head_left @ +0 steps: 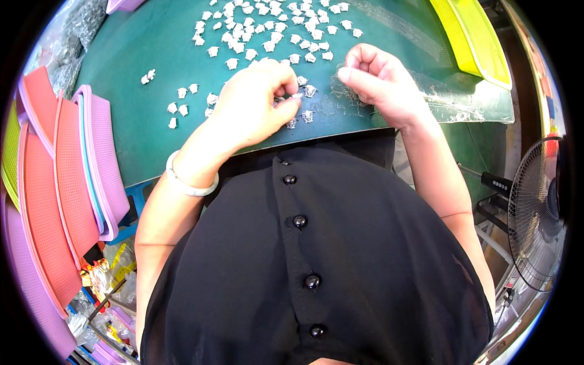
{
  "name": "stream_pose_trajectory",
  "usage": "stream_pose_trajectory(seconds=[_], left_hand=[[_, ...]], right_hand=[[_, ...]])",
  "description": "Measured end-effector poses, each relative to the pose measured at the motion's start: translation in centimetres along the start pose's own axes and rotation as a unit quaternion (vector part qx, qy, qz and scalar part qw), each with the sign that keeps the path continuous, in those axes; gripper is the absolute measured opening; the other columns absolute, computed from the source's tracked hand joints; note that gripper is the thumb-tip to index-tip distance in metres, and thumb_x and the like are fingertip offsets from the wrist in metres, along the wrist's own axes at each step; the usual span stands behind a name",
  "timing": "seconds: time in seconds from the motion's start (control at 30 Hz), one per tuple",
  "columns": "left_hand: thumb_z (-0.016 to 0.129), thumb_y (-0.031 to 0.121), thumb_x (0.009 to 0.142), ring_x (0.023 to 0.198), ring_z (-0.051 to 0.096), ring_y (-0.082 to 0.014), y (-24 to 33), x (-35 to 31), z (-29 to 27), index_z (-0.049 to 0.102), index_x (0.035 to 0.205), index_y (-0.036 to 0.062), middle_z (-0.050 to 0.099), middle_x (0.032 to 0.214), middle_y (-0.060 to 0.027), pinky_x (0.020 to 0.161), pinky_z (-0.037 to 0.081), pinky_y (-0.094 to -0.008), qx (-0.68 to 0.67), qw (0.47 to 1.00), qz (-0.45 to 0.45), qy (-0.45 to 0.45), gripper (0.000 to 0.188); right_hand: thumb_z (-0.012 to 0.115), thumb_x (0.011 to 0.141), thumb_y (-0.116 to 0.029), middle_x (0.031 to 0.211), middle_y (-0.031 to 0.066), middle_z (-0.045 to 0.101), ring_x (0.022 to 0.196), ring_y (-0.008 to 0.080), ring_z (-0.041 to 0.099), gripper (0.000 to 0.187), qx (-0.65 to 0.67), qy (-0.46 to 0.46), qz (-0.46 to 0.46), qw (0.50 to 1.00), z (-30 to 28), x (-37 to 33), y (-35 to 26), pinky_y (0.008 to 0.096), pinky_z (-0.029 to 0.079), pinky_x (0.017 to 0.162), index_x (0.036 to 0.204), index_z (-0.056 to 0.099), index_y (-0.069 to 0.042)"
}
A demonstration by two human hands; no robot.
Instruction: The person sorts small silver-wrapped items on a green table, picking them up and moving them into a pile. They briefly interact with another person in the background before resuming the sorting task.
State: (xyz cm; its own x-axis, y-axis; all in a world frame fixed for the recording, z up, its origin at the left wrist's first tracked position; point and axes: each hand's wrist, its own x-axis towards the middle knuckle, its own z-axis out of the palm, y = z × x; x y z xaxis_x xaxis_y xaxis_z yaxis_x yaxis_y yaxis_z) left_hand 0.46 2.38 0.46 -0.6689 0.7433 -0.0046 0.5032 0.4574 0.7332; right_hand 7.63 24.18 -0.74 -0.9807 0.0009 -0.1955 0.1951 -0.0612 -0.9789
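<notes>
My left hand, with a pale bangle at its wrist, is over the near part of the green table. Its thumb and forefinger pinch a small whitish piece, mostly hidden by the fingers. Close by lie a few small silvery-white moulded pieces, near the table's front edge. My right hand is to the right, its fingers curled and the thumb pressed to the forefinger. What it holds, if anything, is too small to make out. Thin clear scraps lie on the table beneath it.
Many similar white pieces are spread across the far table; several more lie left. A yellow-green basket stands at the far right. Stacked pink and purple baskets flank the left side. A fan stands at the right.
</notes>
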Motion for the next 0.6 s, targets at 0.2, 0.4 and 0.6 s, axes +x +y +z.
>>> stream_pose_trajectory(seconds=[0.2,0.4,0.6], left_hand=[[0.06,0.003,0.081,0.067,0.059,-0.01,-1.5,-1.5,-1.9,0.057,0.09,0.0034,0.063,0.084,-0.0074,0.055,0.046,-0.0201,-0.515,0.846,-0.14,0.012,0.01],[0.054,0.001,0.085,0.073,0.06,-0.0134,-2.4,-3.3,-2.5,0.058,0.101,0.0001,0.063,0.091,-0.0099,0.06,0.048,-0.022,-0.627,0.766,-0.138,0.015,0.017],[0.056,0.004,0.088,0.072,0.058,-0.0115,-3.3,-5.0,-2.9,0.06,0.103,-0.0002,0.063,0.088,-0.0067,0.06,0.048,-0.0216,-0.602,0.78,-0.165,0.038,0.017]], right_hand=[[0.066,0.08,-0.009,0.067,0.0002,0.055,0.057,0.0057,0.047,0.013,0.159,-0.021,0.048,0.986,0.6,0.2,-0.2,0.0203,0.037,0.048,0.086,0.056,-0.003],[0.073,0.077,-0.02,0.064,0.0012,0.054,0.06,0.0131,0.051,0.022,-0.321,0.013,-0.084,0.943,2.9,0.6,0.2,0.0301,0.043,0.054,0.081,0.063,-0.001],[0.071,0.076,-0.023,0.08,0.0175,0.063,0.077,0.0335,0.063,0.026,-0.485,0.009,-0.108,0.868,4.1,0.5,-0.1,0.0412,0.049,0.07,0.084,0.061,0.0]])
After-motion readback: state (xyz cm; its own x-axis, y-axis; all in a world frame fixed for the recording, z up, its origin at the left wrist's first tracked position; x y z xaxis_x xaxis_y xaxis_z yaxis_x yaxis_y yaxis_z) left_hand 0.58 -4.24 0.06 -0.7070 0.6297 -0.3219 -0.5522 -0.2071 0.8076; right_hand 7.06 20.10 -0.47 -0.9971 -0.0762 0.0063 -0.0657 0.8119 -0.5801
